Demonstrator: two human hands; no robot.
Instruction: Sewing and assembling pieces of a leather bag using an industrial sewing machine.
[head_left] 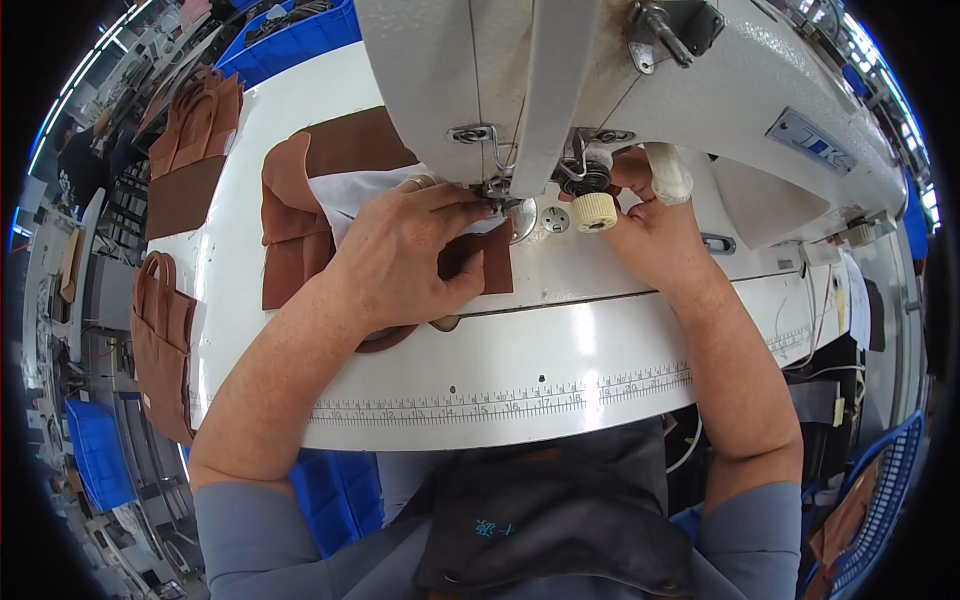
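Note:
My left hand (405, 250) is bent over a brown workpiece (290, 250) with white lining (350, 195), its fingertips beside the presser foot (497, 195) of a white sewing machine (770, 90). Index finger and thumb stand apart, with the material between and under them. Behind the cream tension knob (595, 211) is my right hand (655, 235), its fingers curled and partly hidden by the machine head. A whitish wrap (670, 175) covers one of its fingers. What those fingers hold, if anything, is not visible. A brown strap loop (385, 342) shows below my left wrist.
Brown bags with handles lie at the table's left, one farther back (195, 125) and one nearer (162, 340). A blue crate (300, 45) stands beyond the table. A ruler strip (500, 400) runs along the front edge. A blue basket (885, 500) sits at lower right.

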